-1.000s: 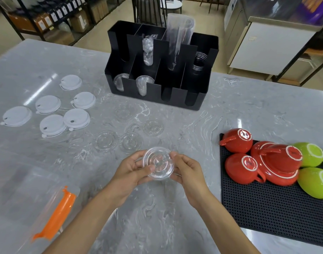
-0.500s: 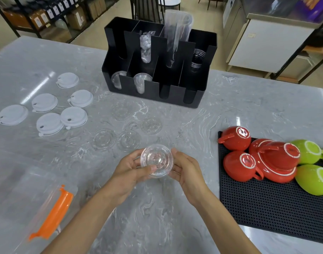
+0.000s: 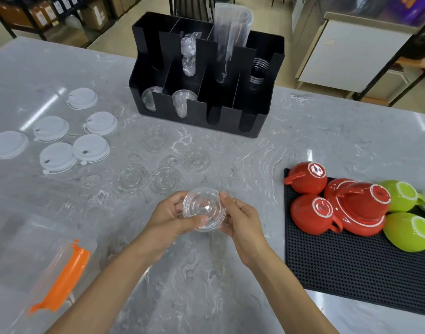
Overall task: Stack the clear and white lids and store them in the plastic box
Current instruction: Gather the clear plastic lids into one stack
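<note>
Both hands hold a small stack of clear lids (image 3: 204, 209) above the marble table. My left hand (image 3: 169, 219) grips its left side with the thumb over the front rim. My right hand (image 3: 240, 219) grips its right side. Several more clear lids lie flat on the table beyond, among them one (image 3: 131, 178), another (image 3: 165, 180) and a third (image 3: 196, 160). Several white lids (image 3: 90, 147) are spread at the far left. The clear plastic box (image 3: 21, 256) with an orange latch (image 3: 62, 278) stands at the near left.
A black cup-and-lid organizer (image 3: 206, 75) stands at the back centre of the table. A black rubber mat (image 3: 356, 261) on the right carries upturned red cups (image 3: 312, 210) and green cups (image 3: 409, 231). Shelves and a cabinet stand on the floor beyond the table.
The held clear lids have tilted slightly in my hands, which stay close together in the same spot. The lids on the table have not moved.
</note>
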